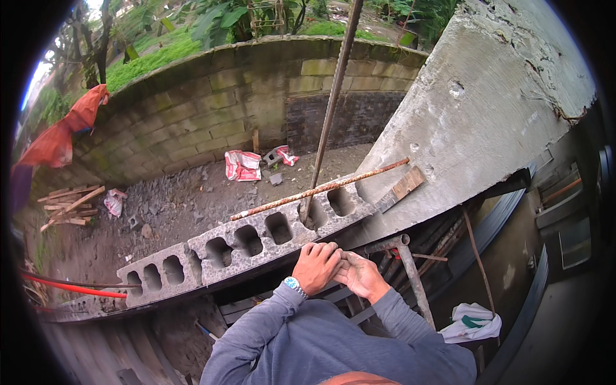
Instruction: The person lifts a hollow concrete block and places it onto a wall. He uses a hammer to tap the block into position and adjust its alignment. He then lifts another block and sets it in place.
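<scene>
My left hand, with a watch on its wrist, is closed, its fingers curled where they meet my right hand. Whatever lies inside them, if anything, is hidden. My right hand is turned palm up with its fingers stretched toward the left one; their tips are partly covered. Both hands are just in front of a row of grey hollow concrete blocks. A rusty rebar lies along the top of the blocks. A ribbed steel bar rises slanting out of one block cavity.
A broad concrete slab slopes at the right, a brick piece at its lower edge. Below are a metal pipe and a white cloth. Beyond the blocks lie sacks and wood scraps, before a block wall.
</scene>
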The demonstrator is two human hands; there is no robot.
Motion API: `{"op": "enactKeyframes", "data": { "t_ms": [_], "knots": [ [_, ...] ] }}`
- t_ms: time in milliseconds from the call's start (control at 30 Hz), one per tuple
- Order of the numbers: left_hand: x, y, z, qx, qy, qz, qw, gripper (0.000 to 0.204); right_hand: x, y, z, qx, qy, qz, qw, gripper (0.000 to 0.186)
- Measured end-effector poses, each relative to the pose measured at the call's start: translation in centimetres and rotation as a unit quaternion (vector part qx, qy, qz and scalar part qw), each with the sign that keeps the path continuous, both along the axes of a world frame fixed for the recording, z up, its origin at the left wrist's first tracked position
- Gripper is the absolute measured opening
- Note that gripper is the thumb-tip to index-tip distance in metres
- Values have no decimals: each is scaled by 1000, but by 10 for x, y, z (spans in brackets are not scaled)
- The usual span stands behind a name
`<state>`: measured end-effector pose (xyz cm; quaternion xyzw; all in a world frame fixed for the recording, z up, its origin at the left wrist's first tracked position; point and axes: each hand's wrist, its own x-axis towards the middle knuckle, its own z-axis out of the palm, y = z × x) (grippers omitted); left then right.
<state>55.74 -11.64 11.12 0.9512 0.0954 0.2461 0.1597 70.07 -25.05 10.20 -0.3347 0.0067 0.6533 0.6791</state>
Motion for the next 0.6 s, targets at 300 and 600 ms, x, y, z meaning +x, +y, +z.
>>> {"op": "enactKeyframes", "data": {
  "t_ms": [300, 600],
  "knots": [
    [-39, 13, 29, -20, -8, 39, 999, 45, 41, -31, -70, -194, -389, 169, 885, 23],
    [-172, 15, 52, -63, -101, 237, 964, 43, 64, -173, -292, -329, -586, 593, 443, 56]
  ]
}}
